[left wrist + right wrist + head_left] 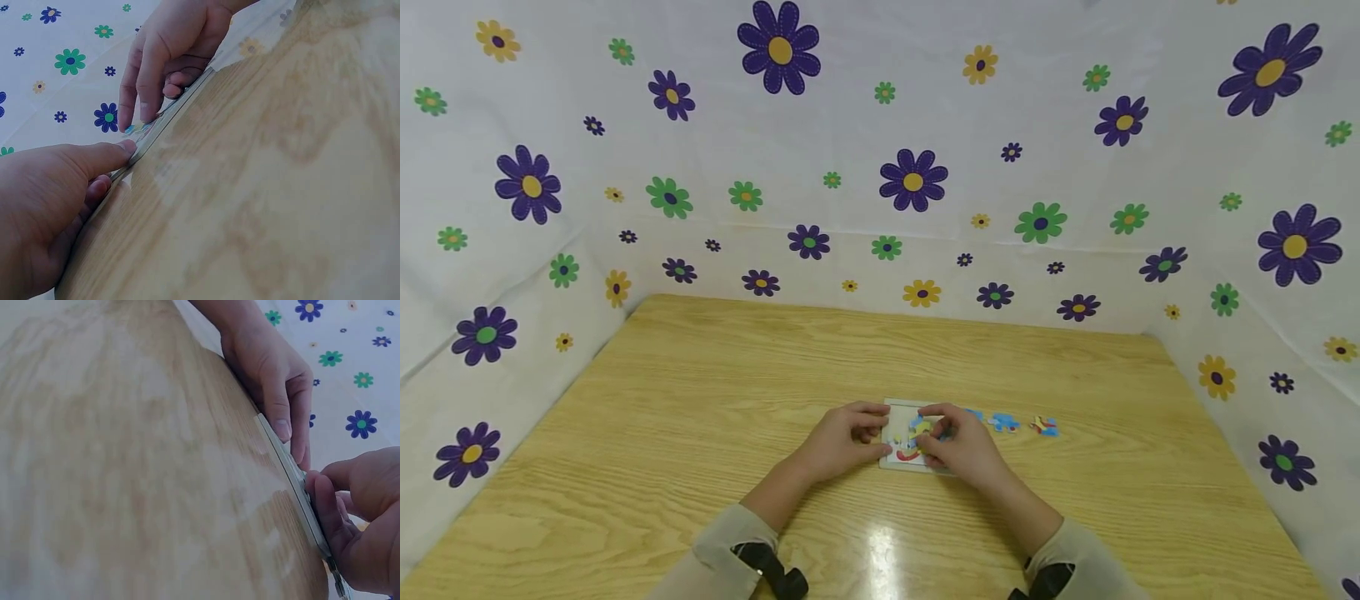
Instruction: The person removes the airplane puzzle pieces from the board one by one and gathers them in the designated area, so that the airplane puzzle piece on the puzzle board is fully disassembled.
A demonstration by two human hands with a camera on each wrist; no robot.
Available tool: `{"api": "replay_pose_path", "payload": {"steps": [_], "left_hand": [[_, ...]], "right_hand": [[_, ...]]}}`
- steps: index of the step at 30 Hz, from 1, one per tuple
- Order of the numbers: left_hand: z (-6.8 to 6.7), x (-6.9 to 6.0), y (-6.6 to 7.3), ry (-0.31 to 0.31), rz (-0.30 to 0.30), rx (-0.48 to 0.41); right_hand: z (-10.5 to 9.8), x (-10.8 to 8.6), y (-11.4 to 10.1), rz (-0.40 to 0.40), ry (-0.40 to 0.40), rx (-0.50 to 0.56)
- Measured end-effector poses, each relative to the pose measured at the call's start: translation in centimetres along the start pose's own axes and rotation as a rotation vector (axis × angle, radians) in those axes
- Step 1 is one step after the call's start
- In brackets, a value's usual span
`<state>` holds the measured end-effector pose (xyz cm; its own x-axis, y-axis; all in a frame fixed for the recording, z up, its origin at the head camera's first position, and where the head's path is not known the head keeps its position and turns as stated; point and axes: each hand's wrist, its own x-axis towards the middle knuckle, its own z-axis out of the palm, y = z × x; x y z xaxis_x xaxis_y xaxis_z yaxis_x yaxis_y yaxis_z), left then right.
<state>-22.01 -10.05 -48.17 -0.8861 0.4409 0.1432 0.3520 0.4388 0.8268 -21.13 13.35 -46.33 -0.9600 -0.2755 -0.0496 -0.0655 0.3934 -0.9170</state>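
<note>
A small jigsaw puzzle tray (904, 402) with a pale rim lies flat on the table, partly under both hands. Its left side is held by my left hand (847, 440), the thumb at the near corner and the fingers along the edge. In the left wrist view, the left thumb (115, 155) lies on the rim. Over the tray's right half, my right hand (962, 446) pinches a blue and yellow puzzle piece (917, 427) between thumb and fingers. A printed red curve shows below it. The right hand covers the rest of the tray.
To the right of the tray lie loose puzzle pieces: a blue one (1003, 422) and a yellow, red and blue one (1044, 426). Another blue piece shows partly behind the right hand. The wooden table (737, 358) is bordered by a flowered white cloth (850, 125).
</note>
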Motion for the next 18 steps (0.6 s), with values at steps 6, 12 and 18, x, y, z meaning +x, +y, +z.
{"api": "replay_pose_path", "payload": {"steps": [6,12,18], "left_hand": [[-0.12,0.01,0.06,0.002,-0.004,-0.019],[-0.16,0.01,-0.11,0.002,0.004,-0.019],[-0.04,0.03,-0.20,0.004,0.008,-0.007]], "right_hand": [[0.12,0.11,-0.07,-0.039,0.021,-0.124],[-0.09,0.11,-0.29,-0.035,-0.011,-0.142],[-0.10,0.03,-0.27,-0.005,0.033,-0.057]]}}
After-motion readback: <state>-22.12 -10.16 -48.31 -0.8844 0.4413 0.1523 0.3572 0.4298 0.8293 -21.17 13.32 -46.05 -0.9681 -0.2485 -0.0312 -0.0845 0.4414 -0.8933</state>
